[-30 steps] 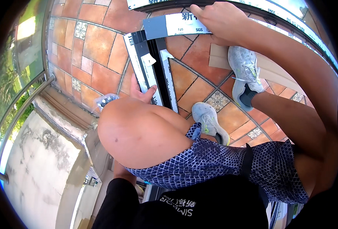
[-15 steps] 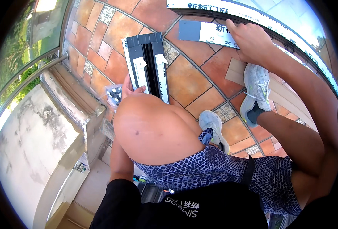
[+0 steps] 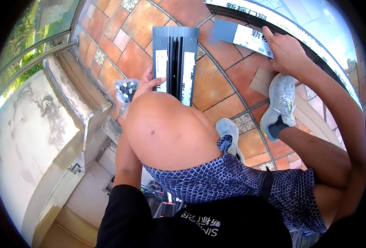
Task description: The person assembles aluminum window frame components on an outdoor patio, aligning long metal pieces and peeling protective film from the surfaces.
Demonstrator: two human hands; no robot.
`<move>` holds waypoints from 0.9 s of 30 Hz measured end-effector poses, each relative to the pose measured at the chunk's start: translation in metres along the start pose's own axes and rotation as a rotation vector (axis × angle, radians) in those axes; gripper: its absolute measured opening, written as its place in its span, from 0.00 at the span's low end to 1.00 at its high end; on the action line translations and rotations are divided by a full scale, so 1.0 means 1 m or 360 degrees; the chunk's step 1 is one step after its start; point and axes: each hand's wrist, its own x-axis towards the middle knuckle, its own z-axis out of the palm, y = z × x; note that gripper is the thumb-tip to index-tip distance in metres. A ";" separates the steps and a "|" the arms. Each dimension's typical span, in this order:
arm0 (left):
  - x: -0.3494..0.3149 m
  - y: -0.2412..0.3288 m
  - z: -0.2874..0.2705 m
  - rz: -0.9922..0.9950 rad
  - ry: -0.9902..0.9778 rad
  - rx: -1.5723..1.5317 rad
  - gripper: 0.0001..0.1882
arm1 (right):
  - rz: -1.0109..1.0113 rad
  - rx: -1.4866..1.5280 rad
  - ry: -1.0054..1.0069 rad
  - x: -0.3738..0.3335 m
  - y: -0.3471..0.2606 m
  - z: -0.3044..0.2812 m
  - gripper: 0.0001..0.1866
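My left hand (image 3: 149, 81) is closed on the left edge of a dark grey metal profile (image 3: 176, 32), just beyond my raised knee. Two black grooves run down the middle of this profile, with white printed film on both sides. The knee hides its near end. Between the thumb and fingers of my right hand (image 3: 287, 53) is the right end of a flat grey-and-white printed strip (image 3: 243, 36), which looks like protective film. Behind that hand lies a long dark profile (image 3: 315, 49) with white printed film.
A clear plastic bag of small dark parts (image 3: 126, 90) lies left of my left hand. Flat cardboard (image 3: 260, 80) is under my right shoe (image 3: 281, 99). A weathered low wall (image 3: 46, 120) and a metal-railed glass panel (image 3: 42, 29) stand at left, above patterned tiles (image 3: 216, 82).
The short profile has shifted right in view and sits straighter, with its white film flaps lying flatter. My right hand and the strip appear lower and further right. The view has shifted too.
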 end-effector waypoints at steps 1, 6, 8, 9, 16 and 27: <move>0.004 -0.003 -0.008 -0.0008 -0.0033 0.0028 0.38 | -0.0010 0.0006 -0.0009 -0.001 0.004 -0.001 0.35; 0.021 -0.019 -0.015 0.0050 -0.0020 0.0073 0.38 | -0.0046 -0.0001 -0.0175 0.003 0.003 -0.026 0.39; 0.022 -0.026 -0.009 0.0068 0.0024 0.0080 0.38 | -0.0013 -0.0037 -0.0249 0.004 -0.001 -0.033 0.40; 0.022 -0.029 -0.007 0.0105 0.0005 0.0049 0.39 | -0.0003 -0.0021 -0.0247 0.006 -0.003 -0.031 0.40; 0.007 -0.010 0.019 0.0151 0.0269 0.0098 0.37 | 0.0121 0.0060 -0.0265 0.009 -0.012 -0.031 0.41; 0.016 -0.017 0.014 0.0147 0.0388 0.0334 0.32 | 0.0013 0.0012 -0.0262 0.004 -0.010 -0.036 0.49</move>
